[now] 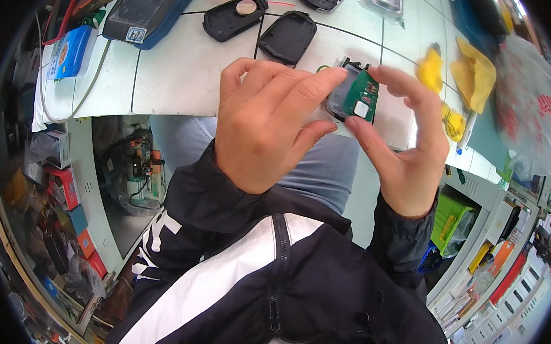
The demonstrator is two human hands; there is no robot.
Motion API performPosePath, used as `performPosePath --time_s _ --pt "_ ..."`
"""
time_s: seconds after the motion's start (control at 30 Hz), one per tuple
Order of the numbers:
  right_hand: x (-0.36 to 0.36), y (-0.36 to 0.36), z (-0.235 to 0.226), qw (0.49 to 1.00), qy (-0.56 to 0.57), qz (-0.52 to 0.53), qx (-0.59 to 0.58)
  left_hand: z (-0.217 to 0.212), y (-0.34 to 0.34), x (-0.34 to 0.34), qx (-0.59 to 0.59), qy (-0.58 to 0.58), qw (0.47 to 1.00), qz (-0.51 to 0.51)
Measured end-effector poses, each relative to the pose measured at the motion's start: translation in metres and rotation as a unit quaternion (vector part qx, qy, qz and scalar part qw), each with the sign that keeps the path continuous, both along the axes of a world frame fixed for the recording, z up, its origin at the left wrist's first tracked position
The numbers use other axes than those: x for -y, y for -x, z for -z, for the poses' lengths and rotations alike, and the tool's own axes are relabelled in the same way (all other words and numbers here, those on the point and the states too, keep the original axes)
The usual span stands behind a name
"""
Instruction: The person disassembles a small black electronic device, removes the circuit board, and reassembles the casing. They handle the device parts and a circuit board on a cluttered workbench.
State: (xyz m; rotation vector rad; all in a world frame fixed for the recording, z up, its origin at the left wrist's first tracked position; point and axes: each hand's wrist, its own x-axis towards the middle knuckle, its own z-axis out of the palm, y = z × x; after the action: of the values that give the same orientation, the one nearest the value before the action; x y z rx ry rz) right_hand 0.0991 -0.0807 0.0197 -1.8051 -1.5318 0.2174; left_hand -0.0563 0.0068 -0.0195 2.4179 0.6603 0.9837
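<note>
In the head view, the right hand [416,139] pinches a green circuit board [358,92] by its edges, against a dark shell [338,101] above the worktop [174,71]; the left hand [260,120] touches the shell (gripping or not, I cannot tell).

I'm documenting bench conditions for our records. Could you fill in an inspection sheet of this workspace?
Surface: white tabletop with dark grid lines.
Job's things: green circuit board at a grey-and-black casing; beyond, two black key-fob shell halves, one bearing a coin cell.
Clutter: blue-edged handheld device, blue box, yellow cloth-like piece, translucent plastic bag.
Hands: right hand grips the board's edges between its fingers; left hand has its index fingertip at the casing, thumb apart.
Cables: pale cable curves along the tabletop's left side.
Surroundings: open cabinet below left; green box below right.
</note>
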Motion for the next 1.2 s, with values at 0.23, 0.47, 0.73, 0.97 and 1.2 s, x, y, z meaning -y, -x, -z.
performPosePath --time_s 0.23,0.47,0.73,0.97,1.2 --pt "-0.007 0.000 0.000 0.998 0.037 -0.025 0.035 0.004 -0.002 0.000 0.028 -0.001 1.000 -0.009" --pt "-0.008 0.001 0.000 0.999 0.040 -0.007 0.020 0.002 -0.003 0.000 0.012 0.001 1.000 -0.007" --pt "-0.005 -0.005 0.002 0.999 0.032 -0.011 0.018 -0.007 -0.003 -0.008 -0.019 -0.002 1.000 0.014" --pt "-0.007 -0.004 0.006 0.999 0.020 -0.013 0.023 -0.001 -0.007 -0.014 -0.001 -0.033 0.999 0.027" --pt "-0.008 -0.005 0.007 0.997 0.012 -0.005 0.070 -0.001 -0.007 -0.014 0.000 -0.035 0.999 0.029"
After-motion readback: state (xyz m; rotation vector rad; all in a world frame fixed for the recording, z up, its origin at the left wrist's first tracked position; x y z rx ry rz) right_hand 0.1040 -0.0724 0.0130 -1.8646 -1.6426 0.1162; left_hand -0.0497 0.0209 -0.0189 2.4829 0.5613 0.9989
